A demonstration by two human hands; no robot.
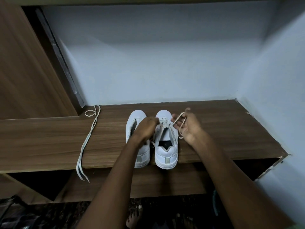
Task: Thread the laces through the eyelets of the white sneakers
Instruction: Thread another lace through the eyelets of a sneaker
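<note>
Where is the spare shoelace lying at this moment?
In the head view, the loose shoelace lies on the wooden shelf, left of both white sneakers, its ends hanging over the front edge.

I count two white sneakers: the left sneaker (137, 141) and the right sneaker (166, 146), side by side on the wooden shelf (214, 129), heels toward me. I count two laces: one threaded lace (179, 123) in the right sneaker, and one loose lace (87, 139) lying on the shelf well to the left of the left sneaker. Two hands of mine are over the pair: my left hand (146, 128) and my right hand (189, 126).
</note>
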